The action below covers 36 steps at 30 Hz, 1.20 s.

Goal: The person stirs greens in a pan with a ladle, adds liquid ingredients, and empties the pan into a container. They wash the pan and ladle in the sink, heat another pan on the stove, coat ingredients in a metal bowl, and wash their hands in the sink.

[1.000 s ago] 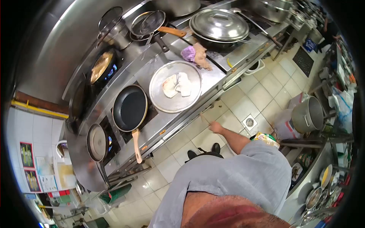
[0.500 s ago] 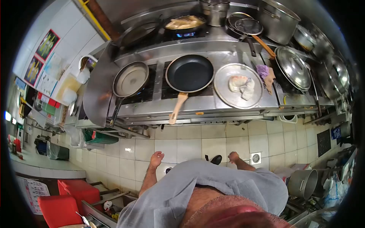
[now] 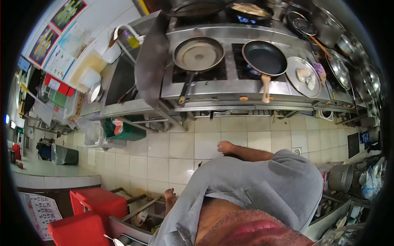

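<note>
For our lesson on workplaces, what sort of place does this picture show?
Probably a commercial kitchen, perhaps a restaurant's: there is a long stainless-steel range, a wooden-handled frying pan over blue flames, and a large stockpot towards the right.

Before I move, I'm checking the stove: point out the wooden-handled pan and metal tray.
Wooden-handled pan (image 3: 264, 56): head view, dark cooking surface.
Metal tray (image 3: 292, 74): head view, bare left part.

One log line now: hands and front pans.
left hand: holds nothing visible | right hand: likewise | black pan: blue flame beneath | grey pan: next burner
</note>
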{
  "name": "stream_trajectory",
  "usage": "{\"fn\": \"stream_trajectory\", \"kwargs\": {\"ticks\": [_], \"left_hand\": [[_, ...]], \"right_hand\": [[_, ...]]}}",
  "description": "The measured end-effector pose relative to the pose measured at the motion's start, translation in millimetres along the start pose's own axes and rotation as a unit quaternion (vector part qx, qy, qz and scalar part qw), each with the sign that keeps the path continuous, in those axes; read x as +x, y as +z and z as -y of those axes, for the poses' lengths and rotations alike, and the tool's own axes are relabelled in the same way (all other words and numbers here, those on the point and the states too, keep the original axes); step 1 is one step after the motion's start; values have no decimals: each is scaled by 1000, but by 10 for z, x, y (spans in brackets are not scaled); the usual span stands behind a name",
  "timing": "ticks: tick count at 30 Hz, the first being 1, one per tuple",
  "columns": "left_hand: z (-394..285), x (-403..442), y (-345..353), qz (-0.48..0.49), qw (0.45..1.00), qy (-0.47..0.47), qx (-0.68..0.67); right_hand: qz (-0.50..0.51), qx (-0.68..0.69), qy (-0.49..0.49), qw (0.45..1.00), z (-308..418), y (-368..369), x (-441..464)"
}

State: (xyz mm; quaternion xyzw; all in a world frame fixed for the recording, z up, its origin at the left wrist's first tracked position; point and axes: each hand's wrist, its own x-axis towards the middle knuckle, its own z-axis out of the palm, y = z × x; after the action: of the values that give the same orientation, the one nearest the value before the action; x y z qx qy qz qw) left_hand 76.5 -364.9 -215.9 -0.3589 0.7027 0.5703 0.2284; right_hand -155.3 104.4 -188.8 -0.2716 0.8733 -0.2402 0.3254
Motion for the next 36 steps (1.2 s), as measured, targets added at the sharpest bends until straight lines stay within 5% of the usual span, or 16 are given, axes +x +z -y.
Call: {"fn": "stream_trajectory", "kwargs": {"ticks": [2, 3, 4, 11, 13, 14, 21, 23, 26, 29, 31, 33, 34, 36], "left_hand": [[-324, -154, -276, -92, 990, 80, 76], [-511, -123, -311, -125, 990, 38, -60], [-688, -102, -312, -157, 968, -7, -196], [-2148, 82, -253, -148, 967, 128, -164], [-2539, 175, -369, -153, 965, 152, -149], [-2700, 212, -461, -148, 965, 177, -126], [-4228, 498, -1275, -155, 951, 258, -66], [-4654, 612, -1442, -131, 943, 296, -72], [-5360, 861, -1624, -138, 908, 394, -44], [-5941, 1434, -1957, -144, 906, 379, -120], [-6317, 1782, -2153, -136, 905, 363, -176], [-6505, 2255, -2413, -46, 827, 240, -507], [-6550, 2450, -2521, -38, 832, 233, -501], [-6654, 2845, -2712, -45, 717, 140, -681]], "right_hand": [[-170, 117, -63, 977, 1012, -598, 158], [-178, 134, -140, 965, 1202, -679, 456], [-151, 161, -142, 965, 1586, -955, 593], [-35, 475, -184, 860, 3391, -2068, 1723], [-38, 624, -174, 761, 3740, -2281, 2113], [-32, 628, -177, 757, 3851, -2334, 2341], [-164, 792, 117, 576, 3998, -2956, 4247], [-83, 900, 134, 405, 3923, -3108, 4640], [-136, 867, 90, 470, 3629, -3048, 5360], [-192, 787, 159, 565, 3568, -3163, 5517], [-113, 810, 152, 554, 3466, -3155, 5698], [-90, 828, 153, 532, 3482, -3112, 5828], [-83, 807, 183, 555, 3502, -3107, 5889], [-92, 795, 218, 559, 3514, -3059, 6004]]}}
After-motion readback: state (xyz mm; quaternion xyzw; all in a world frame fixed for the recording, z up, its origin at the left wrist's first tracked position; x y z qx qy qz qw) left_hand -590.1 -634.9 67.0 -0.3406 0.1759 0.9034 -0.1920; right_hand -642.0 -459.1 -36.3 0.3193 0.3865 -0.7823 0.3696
